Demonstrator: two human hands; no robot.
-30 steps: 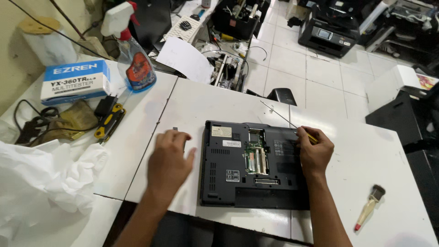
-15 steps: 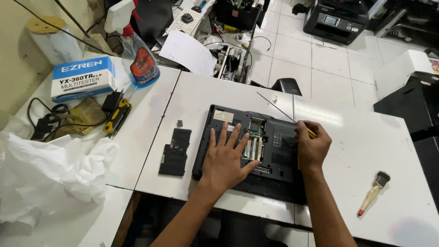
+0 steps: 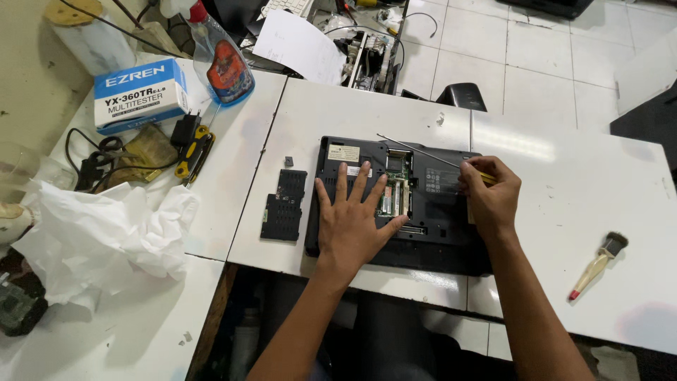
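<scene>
The person's left hand (image 3: 356, 222) lies flat, fingers spread and released, palm pressed on the upturned black plastic laptop (image 3: 398, 201) that rests underside up on the white bench (image 3: 564, 176). The right hand (image 3: 490, 197) is clenched around the yellow-handled long-shafted screwdriver (image 3: 423, 152), whose thin metal shaft runs up and left across the open memory bay (image 3: 396, 190) with its green circuit board showing. Just left of the laptop lies a flat black vented cover panel (image 3: 284, 206), with a small dark square piece (image 3: 288, 161) near its top end.

Risks, as a judgement: the bare metal shaft hangs right over the exposed board, so a slip of the right hand could scrape or short the parts; the left palm bearing down beside the open bay could flex the case; the small dark piece sits loose near the seam between the 2 bench tops and could roll into it.

Hard to make out: the screwdriver's tip, too thin to see against the laptop; the handle, mostly buried in the fist; any screws, too small to tell. A cream-handled paintbrush with dark bristles (image 3: 598, 262) lies well apart at the right, and crumpled white plastic sheeting (image 3: 106, 240) covers part of the left bench, hiding whatever is under it
</scene>
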